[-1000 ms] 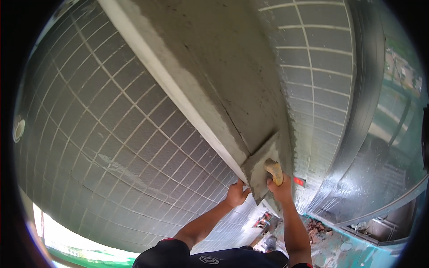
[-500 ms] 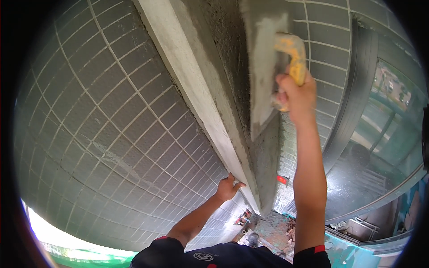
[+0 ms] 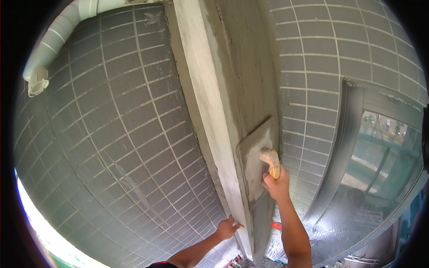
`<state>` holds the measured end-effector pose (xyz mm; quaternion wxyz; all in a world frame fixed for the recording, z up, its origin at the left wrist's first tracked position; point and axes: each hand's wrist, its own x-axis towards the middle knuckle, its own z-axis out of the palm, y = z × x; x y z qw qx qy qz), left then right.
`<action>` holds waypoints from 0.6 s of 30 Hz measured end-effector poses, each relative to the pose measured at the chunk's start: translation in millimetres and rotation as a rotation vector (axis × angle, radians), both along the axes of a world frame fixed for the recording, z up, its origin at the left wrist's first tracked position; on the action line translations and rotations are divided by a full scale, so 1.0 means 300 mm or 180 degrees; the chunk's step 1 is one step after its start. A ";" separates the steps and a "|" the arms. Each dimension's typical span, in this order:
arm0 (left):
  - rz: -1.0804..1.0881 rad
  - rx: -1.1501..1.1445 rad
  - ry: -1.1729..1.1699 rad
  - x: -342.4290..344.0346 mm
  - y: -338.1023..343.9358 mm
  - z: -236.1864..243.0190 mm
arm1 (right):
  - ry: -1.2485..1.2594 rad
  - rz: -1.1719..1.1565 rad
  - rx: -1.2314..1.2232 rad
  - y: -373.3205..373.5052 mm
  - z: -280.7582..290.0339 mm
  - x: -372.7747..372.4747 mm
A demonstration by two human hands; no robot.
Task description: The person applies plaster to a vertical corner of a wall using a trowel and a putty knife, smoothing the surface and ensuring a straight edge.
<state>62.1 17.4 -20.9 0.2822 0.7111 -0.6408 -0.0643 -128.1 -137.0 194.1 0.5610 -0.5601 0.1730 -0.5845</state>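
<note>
My right hand (image 3: 278, 184) is closed round the worn yellow handle of a plastering float (image 3: 254, 165). The float's wide, mortar-smeared plate lies against the wet grey mortar face of a column (image 3: 250, 80). Along the column's left edge runs a long pale straight board (image 3: 210, 111), spotted with mortar. Low on that board, my left hand (image 3: 227, 228) grips its edge, thumb across the pale face and a finger pointing up. Some of the left fingers are hidden.
Grey tiled walls (image 3: 111, 116) with pale joints flank the column. At the upper left hangs a white drain pipe (image 3: 56, 38) with an open end. A metal-framed window (image 3: 375, 147) stands on the right. Something small and red (image 3: 276, 226) shows beside the column's lower part.
My right hand has brought the float down from higher up, and its plate now lies on the column face. The view has tilted upward, showing the pipe. My left hand stays on the board.
</note>
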 end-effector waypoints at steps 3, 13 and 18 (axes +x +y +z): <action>-0.0143 -0.0266 -0.0010 -0.031 -0.040 0.017 | 0.0034 -0.0317 -0.0400 -0.037 0.232 -0.035; 0.0169 -0.0630 0.0003 -0.021 -0.063 -0.111 | -0.0127 -0.0412 -0.1289 -0.096 0.840 -0.019; -0.0131 -0.0130 0.0098 -0.061 -0.080 -0.025 | -0.0250 -0.0471 -0.1501 -0.124 1.067 -0.035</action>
